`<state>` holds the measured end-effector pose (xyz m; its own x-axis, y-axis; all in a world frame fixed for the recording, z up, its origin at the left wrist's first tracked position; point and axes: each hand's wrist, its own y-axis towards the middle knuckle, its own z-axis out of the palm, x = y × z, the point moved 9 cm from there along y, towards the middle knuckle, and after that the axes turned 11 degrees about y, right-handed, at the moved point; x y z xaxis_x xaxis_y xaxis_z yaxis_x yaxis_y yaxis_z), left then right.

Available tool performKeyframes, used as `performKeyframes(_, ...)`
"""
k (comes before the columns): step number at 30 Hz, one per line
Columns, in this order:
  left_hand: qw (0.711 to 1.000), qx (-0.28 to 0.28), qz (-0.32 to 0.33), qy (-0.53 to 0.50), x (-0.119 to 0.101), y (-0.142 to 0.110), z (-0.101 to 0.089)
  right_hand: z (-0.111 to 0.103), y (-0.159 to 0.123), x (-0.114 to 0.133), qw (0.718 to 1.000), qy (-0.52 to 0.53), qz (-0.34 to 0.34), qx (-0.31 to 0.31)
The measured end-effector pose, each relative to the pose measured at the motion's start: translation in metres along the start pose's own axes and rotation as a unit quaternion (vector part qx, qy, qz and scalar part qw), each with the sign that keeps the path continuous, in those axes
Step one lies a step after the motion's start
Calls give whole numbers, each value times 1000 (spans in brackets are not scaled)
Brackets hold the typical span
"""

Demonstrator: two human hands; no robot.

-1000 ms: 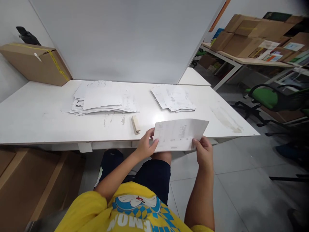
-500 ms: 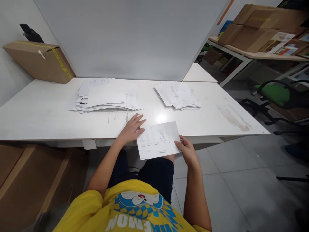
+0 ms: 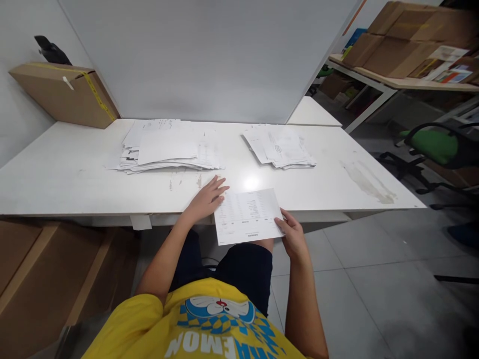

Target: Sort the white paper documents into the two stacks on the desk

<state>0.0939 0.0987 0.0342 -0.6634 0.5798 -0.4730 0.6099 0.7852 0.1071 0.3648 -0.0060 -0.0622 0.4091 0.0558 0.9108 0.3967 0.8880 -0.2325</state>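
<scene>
A printed sheet of paper (image 3: pixel 245 214) overhangs the front edge of the white table, tilted slightly. My right hand (image 3: pixel 292 232) pinches its lower right corner between thumb and fingers. At the sheet's upper left corner is my left hand (image 3: pixel 207 199), palm down with its fingers stretched out and apart. It covers the spot where the beige stapler lay, and the stapler is now almost wholly hidden under it. Whether the left fingers touch the stapler I cannot tell.
A thick, uneven pile of papers (image 3: pixel 168 144) lies at the back left of the table (image 3: pixel 75 189); a smaller pile (image 3: pixel 282 147) is to its right. Behind stands a grey-white panel (image 3: pixel 205 60). A taped cardboard box (image 3: pixel 67 94) leans at the far left.
The sheet has shifted left and been lowered. My left hand has let go of the sheet's left side and moved left over the stapler. The right hand keeps its pinch.
</scene>
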Motion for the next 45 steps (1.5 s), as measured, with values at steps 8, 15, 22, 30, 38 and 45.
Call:
performKeyframes(8,993,4,23,120,-3,2,1,5,-5,-9,995,84,10,-59)
performKeyframes(15,990,-48,53,124,14,12,-7,26,5,-1,992,120,-26,-32)
performKeyframes(22,997,-28,40,56,18,10,-8,5,-10,8,989,120,-60,-57)
performKeyframes(30,998,-20,27,52,11,4,-7,-38,40,85,925,180,-266,-205)
performKeyframes(38,997,-31,29,68,6,-2,-6,8,173,126,942,189,-219,-170)
performKeyframes(45,997,-48,27,59,2,-9,0,-4,174,124,912,-74,-274,-297)
